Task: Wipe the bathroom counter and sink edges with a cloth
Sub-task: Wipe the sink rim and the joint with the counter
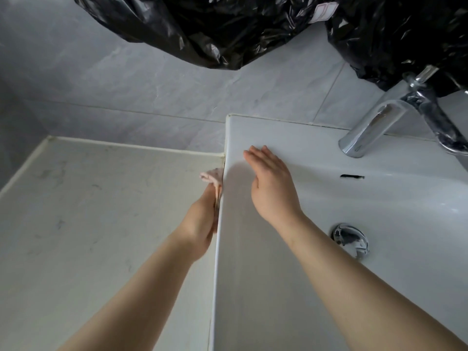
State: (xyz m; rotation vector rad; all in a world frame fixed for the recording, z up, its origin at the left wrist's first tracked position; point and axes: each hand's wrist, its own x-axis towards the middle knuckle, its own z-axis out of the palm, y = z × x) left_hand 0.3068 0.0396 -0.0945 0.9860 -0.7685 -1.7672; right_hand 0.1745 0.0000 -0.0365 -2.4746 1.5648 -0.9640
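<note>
A small pink cloth (212, 176) is pressed against the outer left side of the white sink (253, 262), where it meets the pale marbled counter (88, 211). My left hand (201, 224) holds the cloth against that side wall, its fingers pointing away from me; most of the cloth is hidden behind the hand. My right hand (271, 184) lies flat on the sink's wide left rim, fingers straight and together, holding nothing.
A chrome tap (379, 122) stands at the sink's back right, and a chrome drain plug (350, 238) sits in the basin. Black plastic sheeting (228, 29) hangs over the grey tiled wall above. A sealed joint runs along the counter's back and left edges.
</note>
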